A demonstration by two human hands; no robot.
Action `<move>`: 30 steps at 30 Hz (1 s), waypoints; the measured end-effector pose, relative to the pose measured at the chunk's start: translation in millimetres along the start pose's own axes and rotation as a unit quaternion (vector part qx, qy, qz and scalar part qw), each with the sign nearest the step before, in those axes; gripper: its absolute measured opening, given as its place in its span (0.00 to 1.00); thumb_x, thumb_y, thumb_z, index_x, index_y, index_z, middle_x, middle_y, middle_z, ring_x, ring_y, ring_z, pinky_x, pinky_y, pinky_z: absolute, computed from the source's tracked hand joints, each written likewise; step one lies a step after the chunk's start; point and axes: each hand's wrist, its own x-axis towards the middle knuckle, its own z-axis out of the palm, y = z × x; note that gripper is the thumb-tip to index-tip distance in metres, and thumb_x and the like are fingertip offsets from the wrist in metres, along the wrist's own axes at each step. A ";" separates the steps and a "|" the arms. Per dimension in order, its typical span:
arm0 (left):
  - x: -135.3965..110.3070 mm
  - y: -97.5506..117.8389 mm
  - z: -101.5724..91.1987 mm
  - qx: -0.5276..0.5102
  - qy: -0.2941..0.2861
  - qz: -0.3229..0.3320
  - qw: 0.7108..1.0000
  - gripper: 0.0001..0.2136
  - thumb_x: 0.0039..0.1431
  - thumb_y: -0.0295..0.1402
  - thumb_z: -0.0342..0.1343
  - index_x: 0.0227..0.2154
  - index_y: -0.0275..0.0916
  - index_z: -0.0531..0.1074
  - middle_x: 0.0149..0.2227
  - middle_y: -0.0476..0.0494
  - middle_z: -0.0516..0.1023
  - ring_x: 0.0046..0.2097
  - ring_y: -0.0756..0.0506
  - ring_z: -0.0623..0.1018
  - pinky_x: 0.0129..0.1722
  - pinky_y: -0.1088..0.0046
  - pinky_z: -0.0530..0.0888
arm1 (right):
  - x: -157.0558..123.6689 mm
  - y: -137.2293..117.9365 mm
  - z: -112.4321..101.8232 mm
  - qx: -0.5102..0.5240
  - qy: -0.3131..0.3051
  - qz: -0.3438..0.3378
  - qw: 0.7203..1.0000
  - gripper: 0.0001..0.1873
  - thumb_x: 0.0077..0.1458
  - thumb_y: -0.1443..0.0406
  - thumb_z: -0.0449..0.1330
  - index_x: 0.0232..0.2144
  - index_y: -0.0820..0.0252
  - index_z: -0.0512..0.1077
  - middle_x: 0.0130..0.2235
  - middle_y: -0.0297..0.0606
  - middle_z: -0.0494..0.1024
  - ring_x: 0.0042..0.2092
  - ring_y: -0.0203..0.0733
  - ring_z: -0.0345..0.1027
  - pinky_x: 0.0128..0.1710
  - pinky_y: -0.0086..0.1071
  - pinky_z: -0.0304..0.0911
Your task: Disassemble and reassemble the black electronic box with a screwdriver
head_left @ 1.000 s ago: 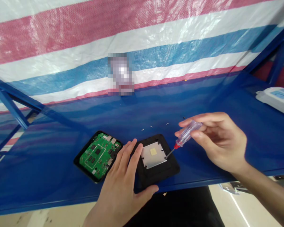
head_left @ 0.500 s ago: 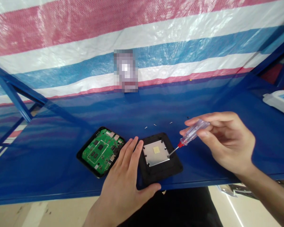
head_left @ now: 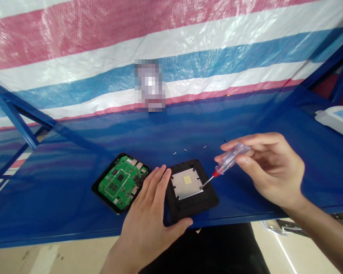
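A hand could pass along the blue tabletop (head_left: 103, 129) behind the loose screws (head_left: 185, 150). Nearer the front, the left hand (head_left: 145, 215) fills most of the gap between green board (head_left: 120, 182) and black cover (head_left: 194, 207); the screwdriver (head_left: 229, 160) slants over the cover's right edge.

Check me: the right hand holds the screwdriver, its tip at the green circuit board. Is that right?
Not quite: the screwdriver's tip is at the metal plate's edge, not the green circuit board, as the head view shows. The right hand does hold it.
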 end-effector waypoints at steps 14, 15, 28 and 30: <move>0.7 0.6 -1.9 -0.010 -0.005 0.000 1.000 0.42 0.55 0.41 0.61 0.66 0.41 0.44 0.66 0.32 0.60 0.67 0.31 0.60 0.61 0.45 0.67 | 0.7 0.5 -0.9 -0.013 -0.006 -0.005 1.000 0.14 0.56 0.74 0.64 0.43 0.55 0.72 0.40 0.35 0.84 0.35 0.43 0.82 0.34 0.35 0.81; 0.7 0.6 -2.0 -0.010 -0.005 -0.001 1.000 0.42 0.54 0.41 0.61 0.66 0.41 0.45 0.67 0.32 0.60 0.67 0.31 0.60 0.61 0.45 0.67 | 0.5 0.5 -1.1 -0.013 -0.005 -0.005 1.000 0.14 0.56 0.74 0.64 0.42 0.55 0.72 0.40 0.35 0.84 0.35 0.43 0.82 0.34 0.35 0.81; 0.5 1.3 -2.5 0.004 -0.008 -0.001 1.000 0.41 0.55 0.42 0.60 0.66 0.39 0.45 0.67 0.31 0.60 0.67 0.33 0.60 0.61 0.47 0.68 | 0.2 0.2 -3.7 0.007 -0.010 -0.013 1.000 0.16 0.56 0.78 0.61 0.43 0.56 0.73 0.41 0.36 0.83 0.36 0.43 0.82 0.34 0.34 0.81; 0.4 0.8 -2.7 0.006 -0.006 0.001 1.000 0.41 0.55 0.42 0.60 0.66 0.39 0.45 0.66 0.31 0.60 0.67 0.33 0.60 0.61 0.47 0.68 | 0.1 -0.7 -3.4 0.002 -0.005 -0.013 1.000 0.16 0.56 0.78 0.62 0.42 0.55 0.73 0.40 0.35 0.83 0.35 0.43 0.82 0.34 0.34 0.81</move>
